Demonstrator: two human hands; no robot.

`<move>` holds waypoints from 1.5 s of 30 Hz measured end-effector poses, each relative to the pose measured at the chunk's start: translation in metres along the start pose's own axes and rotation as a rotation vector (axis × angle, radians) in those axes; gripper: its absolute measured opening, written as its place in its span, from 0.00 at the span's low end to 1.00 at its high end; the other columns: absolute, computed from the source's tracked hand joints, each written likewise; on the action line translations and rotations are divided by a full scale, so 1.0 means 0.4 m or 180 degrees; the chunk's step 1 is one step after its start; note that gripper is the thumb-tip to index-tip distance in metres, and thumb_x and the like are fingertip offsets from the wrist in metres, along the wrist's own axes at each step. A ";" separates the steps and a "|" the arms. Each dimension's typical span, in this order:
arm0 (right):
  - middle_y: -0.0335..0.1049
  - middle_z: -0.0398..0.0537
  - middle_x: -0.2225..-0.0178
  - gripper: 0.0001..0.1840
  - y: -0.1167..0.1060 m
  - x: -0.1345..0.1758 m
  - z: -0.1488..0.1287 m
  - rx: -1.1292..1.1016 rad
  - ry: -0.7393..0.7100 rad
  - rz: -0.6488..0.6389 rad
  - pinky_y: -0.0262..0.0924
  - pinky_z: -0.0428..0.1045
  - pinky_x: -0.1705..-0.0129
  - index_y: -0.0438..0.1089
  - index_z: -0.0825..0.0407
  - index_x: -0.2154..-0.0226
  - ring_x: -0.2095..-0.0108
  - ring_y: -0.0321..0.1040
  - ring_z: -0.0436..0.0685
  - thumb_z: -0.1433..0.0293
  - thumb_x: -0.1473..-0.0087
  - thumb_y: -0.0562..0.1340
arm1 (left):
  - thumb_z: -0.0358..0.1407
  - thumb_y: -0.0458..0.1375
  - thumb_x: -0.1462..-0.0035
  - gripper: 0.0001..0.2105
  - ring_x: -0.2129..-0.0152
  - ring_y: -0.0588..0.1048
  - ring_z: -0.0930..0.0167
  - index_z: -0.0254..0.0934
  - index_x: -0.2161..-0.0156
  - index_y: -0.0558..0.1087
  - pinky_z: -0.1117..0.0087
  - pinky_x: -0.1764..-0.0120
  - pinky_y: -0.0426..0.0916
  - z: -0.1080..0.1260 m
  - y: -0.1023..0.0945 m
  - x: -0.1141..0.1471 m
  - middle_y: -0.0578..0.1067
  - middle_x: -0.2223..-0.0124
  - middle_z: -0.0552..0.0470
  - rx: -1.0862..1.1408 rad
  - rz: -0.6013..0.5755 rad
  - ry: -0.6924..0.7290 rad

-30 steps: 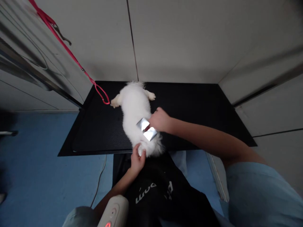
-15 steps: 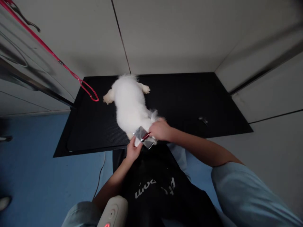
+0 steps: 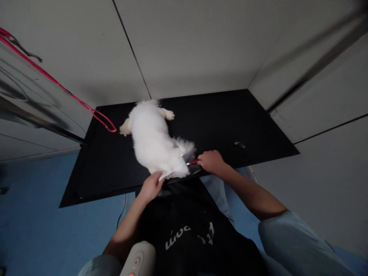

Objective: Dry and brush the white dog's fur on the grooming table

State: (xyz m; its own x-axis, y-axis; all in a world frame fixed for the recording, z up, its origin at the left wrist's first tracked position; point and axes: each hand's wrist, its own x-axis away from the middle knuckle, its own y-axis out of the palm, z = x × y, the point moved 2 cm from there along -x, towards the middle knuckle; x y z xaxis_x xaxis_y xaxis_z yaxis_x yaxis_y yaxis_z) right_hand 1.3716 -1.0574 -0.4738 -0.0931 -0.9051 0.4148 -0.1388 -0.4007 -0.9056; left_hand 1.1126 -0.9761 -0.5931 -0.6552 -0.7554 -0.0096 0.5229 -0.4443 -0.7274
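A fluffy white dog (image 3: 152, 138) lies flat on a black grooming table (image 3: 212, 119), its head at the near edge and its hind legs splayed at the far side. My left hand (image 3: 151, 187) pinches a white tip of what looks like the dog's ear (image 3: 164, 174) at the table edge. In my right hand (image 3: 213, 163), just right of the head, is the red handle of a slicker brush (image 3: 193, 162). The brush's pad lies against the fluffy hair on the right side of the head, which partly covers it.
A red leash loop (image 3: 105, 122) hangs over the table's far left corner beside a dark metal arm (image 3: 57, 128). One small object (image 3: 239, 145), too small to name, lies on the right part. A pale wall (image 3: 195, 50) stands behind; a cable runs down to the blue floor (image 3: 89, 226).
My right hand has moved right and away from the left with the brush, whose pad was between my hands before. My left hand has shifted slightly left and down. The whole view has tilted.
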 end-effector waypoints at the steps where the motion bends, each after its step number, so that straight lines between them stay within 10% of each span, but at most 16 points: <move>1: 0.77 0.58 0.56 0.18 0.005 0.008 0.033 0.0057 0.0299 0.0018 0.58 0.52 0.56 0.77 0.53 0.59 0.54 0.73 0.62 0.63 0.37 0.54 | 0.44 0.52 0.40 0.17 0.61 0.78 0.62 0.36 0.56 0.77 0.61 0.55 0.73 0.018 -0.034 -0.009 0.79 0.57 0.43 -0.0184 -0.0131 0.0118; 5: 0.77 0.58 0.58 0.20 0.019 0.039 0.065 -0.0106 0.0653 0.0273 0.59 0.50 0.57 0.76 0.54 0.58 0.56 0.73 0.61 0.63 0.35 0.51 | 0.44 0.49 0.36 0.20 0.47 0.72 0.60 0.37 0.46 0.75 0.57 0.44 0.67 0.125 -0.122 -0.094 0.69 0.39 0.40 -0.0383 0.0271 0.0659; 10: 0.77 0.53 0.58 0.20 0.087 0.059 0.023 -0.0585 0.0505 0.0236 0.61 0.48 0.60 0.76 0.50 0.57 0.57 0.74 0.58 0.61 0.33 0.50 | 0.44 0.47 0.35 0.21 0.45 0.71 0.56 0.35 0.47 0.75 0.45 0.40 0.57 0.183 -0.022 -0.222 0.76 0.46 0.40 -0.0837 -0.0307 0.1211; 14: 0.77 0.57 0.60 0.19 0.125 0.100 0.059 -0.0542 0.1103 0.0097 0.61 0.49 0.60 0.77 0.53 0.60 0.59 0.74 0.60 0.63 0.35 0.52 | 0.42 0.47 0.35 0.19 0.54 0.76 0.58 0.33 0.55 0.77 0.48 0.41 0.60 0.130 0.020 -0.262 0.80 0.54 0.39 -0.1281 -0.0023 0.1263; 20: 0.77 0.51 0.58 0.21 0.118 0.082 -0.023 -0.1103 0.0482 0.0422 0.61 0.48 0.58 0.76 0.48 0.57 0.57 0.74 0.57 0.59 0.34 0.50 | 0.39 0.42 0.33 0.21 0.70 0.76 0.62 0.37 0.73 0.72 0.56 0.50 0.67 0.102 -0.005 -0.288 0.77 0.72 0.44 -0.1621 -0.0125 0.1383; 26: 0.78 0.55 0.59 0.20 0.146 0.101 0.031 -0.1005 0.1054 0.0013 0.61 0.49 0.59 0.77 0.52 0.59 0.57 0.74 0.59 0.62 0.35 0.51 | 0.39 0.42 0.33 0.20 0.67 0.76 0.60 0.37 0.70 0.72 0.54 0.49 0.66 0.091 -0.001 -0.294 0.78 0.69 0.43 -0.1575 -0.0244 0.1430; 31: 0.78 0.49 0.57 0.20 0.139 0.087 -0.017 -0.1434 0.0569 0.0357 0.60 0.47 0.58 0.76 0.46 0.56 0.56 0.73 0.56 0.59 0.35 0.51 | 0.38 0.44 0.34 0.17 0.64 0.77 0.60 0.37 0.66 0.74 0.53 0.48 0.66 0.080 -0.011 -0.277 0.80 0.63 0.42 -0.1434 -0.0173 0.1552; 37: 0.79 0.53 0.63 0.19 0.187 0.122 -0.015 -0.1448 0.0580 -0.0329 0.57 0.47 0.64 0.79 0.52 0.64 0.63 0.75 0.57 0.60 0.38 0.55 | 0.38 0.44 0.37 0.16 0.62 0.78 0.60 0.37 0.65 0.74 0.53 0.48 0.66 0.065 -0.022 -0.231 0.81 0.62 0.43 -0.1116 0.0175 0.1477; 42: 0.79 0.48 0.65 0.19 0.172 0.091 -0.040 -0.2162 0.0350 0.0268 0.52 0.45 0.69 0.78 0.51 0.63 0.67 0.72 0.51 0.62 0.36 0.53 | 0.41 0.40 0.34 0.22 0.64 0.77 0.59 0.36 0.66 0.75 0.56 0.51 0.66 0.120 -0.021 -0.242 0.80 0.66 0.41 -0.1341 -0.0147 0.0941; 45: 0.78 0.48 0.69 0.16 0.220 0.082 -0.078 -0.2266 0.0301 -0.0155 0.49 0.45 0.72 0.78 0.53 0.66 0.71 0.69 0.51 0.63 0.41 0.58 | 0.52 0.45 0.36 0.25 0.62 0.77 0.57 0.34 0.61 0.76 0.56 0.55 0.66 0.178 -0.009 -0.256 0.80 0.63 0.39 -0.1723 -0.0311 0.0719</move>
State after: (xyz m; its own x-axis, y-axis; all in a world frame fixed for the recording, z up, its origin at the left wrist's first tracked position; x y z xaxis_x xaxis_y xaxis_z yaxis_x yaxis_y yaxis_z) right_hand 1.3255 -1.1178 -0.5371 -0.1508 -0.8595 0.4884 -0.7512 -0.2215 -0.6218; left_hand 1.2167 -0.9314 -0.5406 -0.8171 -0.5759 -0.0276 0.1409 -0.1530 -0.9781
